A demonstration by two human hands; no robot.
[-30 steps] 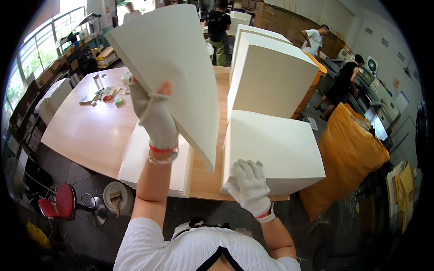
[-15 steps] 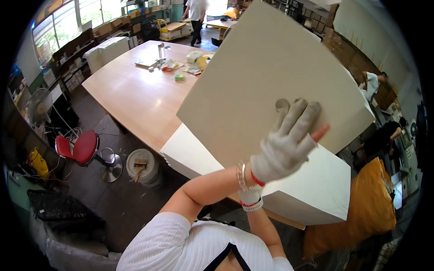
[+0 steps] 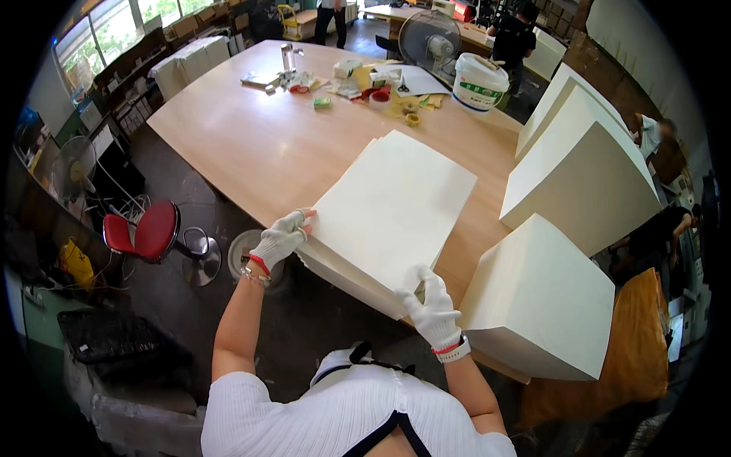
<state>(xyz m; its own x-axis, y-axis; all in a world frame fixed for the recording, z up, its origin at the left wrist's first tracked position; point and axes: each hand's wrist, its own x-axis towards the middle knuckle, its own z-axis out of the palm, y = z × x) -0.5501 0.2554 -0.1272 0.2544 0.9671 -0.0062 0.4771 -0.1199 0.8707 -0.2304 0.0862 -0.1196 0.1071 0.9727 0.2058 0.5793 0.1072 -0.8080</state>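
On the wooden table point(image 3: 251, 145) we count three tall white paper stacks point(image 3: 542, 311), one white bucket point(image 3: 478, 82) and one desk fan point(image 3: 431, 36).

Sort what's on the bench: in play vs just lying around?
In play: left hand and right hand, both gloved, gripping the stack of cream sheets at the table edge.

Lying about: white blocks, white bucket, tape rolls, desk fan, red stool.
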